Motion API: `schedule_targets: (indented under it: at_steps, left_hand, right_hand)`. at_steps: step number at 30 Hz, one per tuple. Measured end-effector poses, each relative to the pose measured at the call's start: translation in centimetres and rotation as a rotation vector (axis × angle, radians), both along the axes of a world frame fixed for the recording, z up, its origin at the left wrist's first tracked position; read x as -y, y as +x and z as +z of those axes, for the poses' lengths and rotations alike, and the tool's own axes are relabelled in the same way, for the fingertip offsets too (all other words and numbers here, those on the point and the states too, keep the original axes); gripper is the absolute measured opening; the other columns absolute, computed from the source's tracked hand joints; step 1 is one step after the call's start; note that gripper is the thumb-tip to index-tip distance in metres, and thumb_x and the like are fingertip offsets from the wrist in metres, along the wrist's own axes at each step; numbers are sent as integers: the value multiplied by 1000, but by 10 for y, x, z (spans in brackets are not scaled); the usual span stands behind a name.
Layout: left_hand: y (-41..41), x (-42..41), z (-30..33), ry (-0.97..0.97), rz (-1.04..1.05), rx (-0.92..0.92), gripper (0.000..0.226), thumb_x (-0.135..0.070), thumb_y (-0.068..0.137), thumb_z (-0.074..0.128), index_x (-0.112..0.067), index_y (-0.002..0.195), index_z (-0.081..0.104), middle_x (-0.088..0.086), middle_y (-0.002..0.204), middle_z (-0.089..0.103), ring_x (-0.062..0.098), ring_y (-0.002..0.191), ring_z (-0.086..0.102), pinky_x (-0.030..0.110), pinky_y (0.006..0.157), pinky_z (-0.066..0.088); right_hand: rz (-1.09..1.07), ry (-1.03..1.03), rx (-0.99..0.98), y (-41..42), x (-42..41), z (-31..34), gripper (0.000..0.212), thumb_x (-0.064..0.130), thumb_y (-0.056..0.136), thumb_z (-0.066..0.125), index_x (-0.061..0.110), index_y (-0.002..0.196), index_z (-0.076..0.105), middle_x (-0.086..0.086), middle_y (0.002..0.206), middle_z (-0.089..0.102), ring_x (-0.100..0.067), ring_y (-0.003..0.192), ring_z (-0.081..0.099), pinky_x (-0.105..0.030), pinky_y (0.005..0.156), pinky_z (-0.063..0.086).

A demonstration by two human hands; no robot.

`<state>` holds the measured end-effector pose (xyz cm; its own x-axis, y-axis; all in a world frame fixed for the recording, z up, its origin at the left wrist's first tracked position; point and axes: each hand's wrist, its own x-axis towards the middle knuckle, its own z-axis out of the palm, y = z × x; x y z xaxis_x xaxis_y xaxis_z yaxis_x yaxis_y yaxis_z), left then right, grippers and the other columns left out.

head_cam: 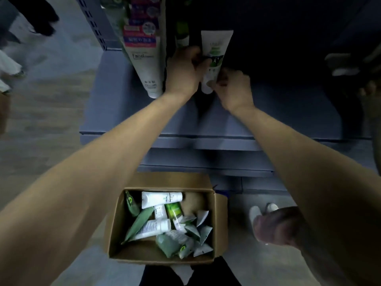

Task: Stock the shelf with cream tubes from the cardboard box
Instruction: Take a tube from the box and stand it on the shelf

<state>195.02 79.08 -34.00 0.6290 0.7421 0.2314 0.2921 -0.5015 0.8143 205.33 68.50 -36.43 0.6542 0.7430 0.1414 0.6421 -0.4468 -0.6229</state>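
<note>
Tubes fill the cardboard box at our feet, loose and jumbled, within easy reach below the shelf. We hold one white cream tube cap-down on that shelf: our left hand curls its fingers round the tube's body, our right hand pinches near the cap, likely to steady it upright. It stands just beside a larger white tube, so we seem to be setting a neat row.
</note>
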Motion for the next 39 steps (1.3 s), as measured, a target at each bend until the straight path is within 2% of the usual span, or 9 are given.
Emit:
schedule_targets:
  at_steps: [5, 11, 15, 18, 21, 26, 32, 34, 39]
  left_hand:
    - [29, -19, 1, -88, 57, 42, 32, -30, 88, 61, -1, 101, 67, 12, 100, 71, 22, 89, 71, 41, 68, 62]
    - [57, -36, -1, -84, 124, 40, 43, -41, 76, 53, -5, 96, 67, 14, 101, 69, 28, 95, 68, 45, 74, 61]
    - [66, -45, -7, -69, 130, 42, 41, -37, 77, 52, -2, 92, 68, 20, 97, 69, 33, 93, 68, 46, 74, 60]
    - [70, -47, -11, 2, 141, 47, 41, -32, 80, 46, 1, 92, 67, 23, 94, 68, 37, 92, 66, 44, 74, 57]
    - [73, -45, -11, 15, 146, 76, 45, -30, 81, 43, -1, 105, 67, 20, 99, 69, 34, 95, 66, 47, 79, 56]
    - [74, -49, -6, 19, 153, 90, 49, -22, 90, 45, -15, 137, 55, 12, 126, 64, 25, 115, 61, 43, 97, 52]
    - [80, -52, -2, 38, 145, 84, 47, -5, 96, 48, -13, 142, 48, 12, 120, 66, 20, 112, 60, 31, 99, 48]
    - [82, -50, -2, 56, 168, 65, 47, -6, 98, 47, -14, 144, 47, 12, 127, 63, 20, 118, 58, 26, 101, 45]
    - [84, -46, -2, 102, 202, 53, 46, -11, 100, 46, -18, 146, 44, 10, 140, 55, 22, 130, 51, 29, 108, 40]
  right_hand:
    - [17, -47, 121, 29, -30, -9, 41, 38, 95, 59, 11, 125, 59, -8, 124, 64, -27, 113, 58, -24, 74, 30]
    - [19, -66, 147, 57, -58, -12, 44, 41, 94, 58, 14, 129, 58, -10, 130, 61, -33, 120, 54, -32, 91, 38]
    - [37, -39, 151, 71, -71, -11, 40, 39, 94, 59, 12, 124, 61, -9, 125, 64, -29, 116, 58, -26, 82, 38]
    - [60, -40, 142, 80, -84, -7, 40, 36, 94, 59, 12, 126, 61, -10, 128, 63, -30, 119, 57, -30, 87, 43]
    - [51, -28, 138, 87, -95, -10, 39, 40, 94, 57, 13, 123, 62, -10, 123, 65, -32, 115, 58, -29, 78, 40]
    - [45, -38, 162, 93, -105, -11, 42, 43, 94, 58, 13, 123, 61, -10, 123, 65, -33, 114, 59, -28, 76, 37]
    - [44, -26, 158, 99, -114, -12, 39, 39, 95, 56, 14, 125, 59, -10, 125, 63, -33, 116, 57, -30, 80, 40]
    - [46, -45, 173, 99, -115, -10, 38, 38, 96, 54, 13, 125, 58, -12, 126, 62, -35, 117, 55, -29, 79, 35]
    - [24, -40, 166, 102, -118, -10, 37, 37, 96, 56, 11, 122, 60, -14, 122, 64, -35, 112, 59, -27, 73, 34]
